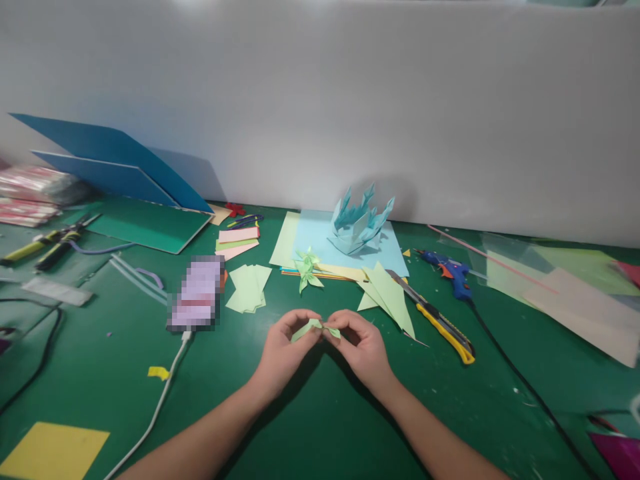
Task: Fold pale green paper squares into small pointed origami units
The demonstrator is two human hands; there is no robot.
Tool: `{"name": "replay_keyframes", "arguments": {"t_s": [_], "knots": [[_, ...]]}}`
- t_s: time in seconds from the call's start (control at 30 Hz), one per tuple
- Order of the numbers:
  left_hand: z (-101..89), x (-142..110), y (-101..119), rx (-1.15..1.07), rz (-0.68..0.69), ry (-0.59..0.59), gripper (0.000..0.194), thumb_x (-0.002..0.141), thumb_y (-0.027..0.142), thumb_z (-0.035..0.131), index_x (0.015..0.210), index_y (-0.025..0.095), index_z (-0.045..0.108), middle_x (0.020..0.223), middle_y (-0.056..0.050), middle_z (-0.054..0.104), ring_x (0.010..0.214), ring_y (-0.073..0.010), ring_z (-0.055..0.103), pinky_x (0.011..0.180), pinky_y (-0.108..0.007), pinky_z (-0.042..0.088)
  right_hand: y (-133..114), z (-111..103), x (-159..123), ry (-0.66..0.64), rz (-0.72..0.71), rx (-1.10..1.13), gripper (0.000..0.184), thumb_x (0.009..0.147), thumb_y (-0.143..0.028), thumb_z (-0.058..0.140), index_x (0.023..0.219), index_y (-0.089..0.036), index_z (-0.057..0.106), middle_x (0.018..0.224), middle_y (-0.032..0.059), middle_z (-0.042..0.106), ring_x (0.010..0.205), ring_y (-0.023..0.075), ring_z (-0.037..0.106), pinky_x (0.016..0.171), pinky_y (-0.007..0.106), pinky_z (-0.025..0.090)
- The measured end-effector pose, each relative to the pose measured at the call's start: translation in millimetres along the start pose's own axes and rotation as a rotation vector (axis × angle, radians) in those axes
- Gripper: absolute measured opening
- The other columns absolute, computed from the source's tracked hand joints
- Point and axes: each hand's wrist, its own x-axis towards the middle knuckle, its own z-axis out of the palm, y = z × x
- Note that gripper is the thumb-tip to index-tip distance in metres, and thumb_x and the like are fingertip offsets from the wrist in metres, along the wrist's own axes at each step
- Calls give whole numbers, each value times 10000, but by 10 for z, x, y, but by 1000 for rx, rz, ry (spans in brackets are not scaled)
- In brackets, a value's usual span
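Observation:
Between my two hands is a small folded piece of light green paper (303, 331), held above the green table. My left hand (286, 343) pinches its left part between thumb and fingers. The fingertips of my right hand (361, 347) grip its right end, close against the left fingertips. Just beyond the hands lie green folded paper pieces (309, 270) shaped like pointed petals. A stack of pale green paper pieces (248, 289) is to the left, and pale green paper triangles (385, 297) are to the right.
A blue folded-paper crown shape (361, 223) stands on paper sheets at the back. To the right lie a yellow utility knife (445, 333) and a blue glue gun (457, 277) with its black cord. Leftward are a phone (197, 293) on a white cable, pliers (63, 243) and blue boards (125, 163).

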Motion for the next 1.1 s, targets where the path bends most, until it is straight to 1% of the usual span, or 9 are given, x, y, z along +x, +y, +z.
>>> {"name": "replay_keyframes", "arguments": {"t_s": [0.17, 0.4, 0.5, 0.67, 0.77, 0.83, 0.9, 0.97, 1.1], "knots": [[-10, 16, -35, -31, 3, -27, 310, 549, 375, 785, 739, 168, 654, 773, -25, 660, 735, -159, 604, 743, -297, 501, -20, -3, -8, 4, 29, -7, 112, 766, -268, 600, 680, -197, 587, 693, 26, 604, 656, 155, 589, 600, 263, 505], [-22, 35, -74, -6, 5, -63, 308, 568, 364, 773, 764, 162, 647, 760, -25, 653, 739, -154, 597, 748, -288, 482, -33, -3, 2, 15, 103, -39, 116, 769, -277, 570, 694, -191, 553, 649, 6, 575, 604, 141, 578, 572, 247, 504], [-22, 44, -82, -4, -5, -58, 301, 580, 347, 763, 776, 163, 629, 740, -6, 632, 703, -137, 587, 717, -278, 485, -17, 3, -2, 7, 119, -32, 122, 771, -288, 573, 700, -190, 557, 650, 6, 581, 595, 141, 579, 566, 248, 506], [14, 39, -66, 0, 32, 6, 308, 563, 301, 751, 757, 176, 548, 719, 24, 568, 640, -112, 566, 613, -245, 500, -13, 13, -4, -12, 122, -86, 95, 762, -267, 573, 713, -185, 573, 668, 14, 595, 604, 144, 586, 572, 250, 507], [24, 27, -50, 48, 26, -16, 281, 595, 312, 708, 715, 187, 488, 662, 44, 537, 573, -104, 552, 523, -225, 480, -30, 20, -8, -56, 118, -82, 83, 777, -245, 539, 716, -188, 545, 652, 3, 578, 573, 134, 583, 550, 239, 503], [9, 24, -46, 135, 57, -27, 222, 619, 286, 672, 702, 184, 493, 657, 45, 542, 548, -97, 544, 506, -217, 462, -43, 20, -12, -60, 90, -92, 46, 774, -227, 534, 784, -186, 553, 718, 17, 597, 629, 142, 602, 581, 244, 513], [-17, 29, -49, 246, 108, -30, 147, 636, 245, 637, 720, 177, 539, 670, 41, 567, 533, -90, 535, 527, -221, 457, -54, 14, -14, -61, 47, -132, 106, 762, -209, 543, 862, -187, 572, 801, 36, 614, 707, 153, 609, 635, 257, 516], [-41, 38, -55, 337, 156, -37, 110, 648, 221, 610, 744, 175, 584, 693, 25, 608, 583, -108, 564, 597, -238, 469, -62, 4, -11, -77, 13, -176, 137, 760, -198, 546, 891, -191, 587, 823, 40, 616, 730, 155, 598, 660, 262, 509], [-54, 48, -58, 420, 221, -39, 84, 660, 229, 603, 727, 178, 598, 740, -3, 651, 742, -158, 609, 716, -265, 470, -63, -17, 0, -91, -2, -191, 75, 772, -196, 533, 822, -190, 589, 763, 31, 593, 684, 149, 570, 628, 255, 493]]}}
